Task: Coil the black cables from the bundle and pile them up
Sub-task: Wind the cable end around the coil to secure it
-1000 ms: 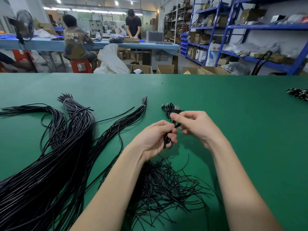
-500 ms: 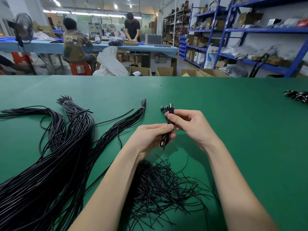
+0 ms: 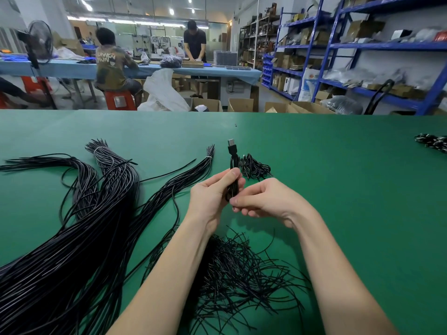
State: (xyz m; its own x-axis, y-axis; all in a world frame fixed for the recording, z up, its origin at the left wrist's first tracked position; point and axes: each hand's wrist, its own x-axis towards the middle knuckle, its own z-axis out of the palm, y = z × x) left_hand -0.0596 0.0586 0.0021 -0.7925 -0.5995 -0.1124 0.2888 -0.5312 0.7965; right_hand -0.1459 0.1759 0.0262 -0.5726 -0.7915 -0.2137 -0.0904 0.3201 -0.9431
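- Green covering is seen across the whole table (image 3: pixel 338 189), with a workshop behind it: blue shelving (image 3: pixel 362 47) on the right and a long blue bench (image 3: pixel 72 67) at the back.
- Two people are seen at that bench, one seated (image 3: pixel 113 68) on a red stool, one standing (image 3: pixel 194 44).
- One large bundle of black cables (image 3: pixel 72 238) is spread over the left of the table, its far ends split into three tied tails.
- One loose tangle of short black pieces (image 3: pixel 232 269) lies near the table's front edge, between the two forearms.
- One small pile of coiled cables (image 3: pixel 254 168) rests just beyond the hands.
- One folded cable (image 3: pixel 232 165) is held upright above the table, its USB plug (image 3: pixel 231 146) pointing up.
- The left hand (image 3: pixel 212 197) is closed round the cable's middle, fingers and thumb wrapped on it.
- The right hand (image 3: pixel 271 201) is curled, its fingertips pinching the cable's lower end.
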